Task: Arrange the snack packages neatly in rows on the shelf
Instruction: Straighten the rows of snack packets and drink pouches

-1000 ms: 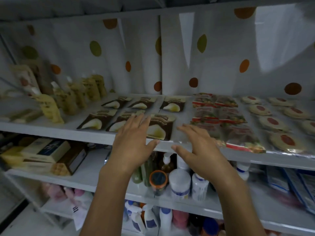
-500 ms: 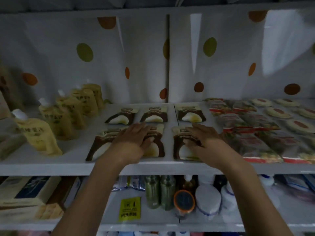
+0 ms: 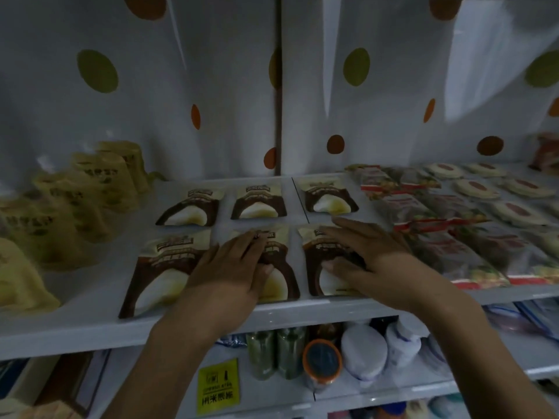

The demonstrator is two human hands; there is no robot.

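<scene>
At the front edge of the shelf (image 3: 90,322), the left hand (image 3: 233,267) lies flat, fingers straight, on the middle front package (image 3: 279,285). The right hand (image 3: 366,252) lies flat on the right front package (image 3: 314,267) beside it. Neither grips anything. Just left of the left hand, the left front package (image 3: 163,267) runs front to back but seems to slant, so the left hand is nearer to it. Behind, the back row (image 3: 258,202) of three lies straight.

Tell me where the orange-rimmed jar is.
Head view, lower shelf, just right of centre: the orange-rimmed jar stands between the green bottles on its left and a white container on its right.
</scene>
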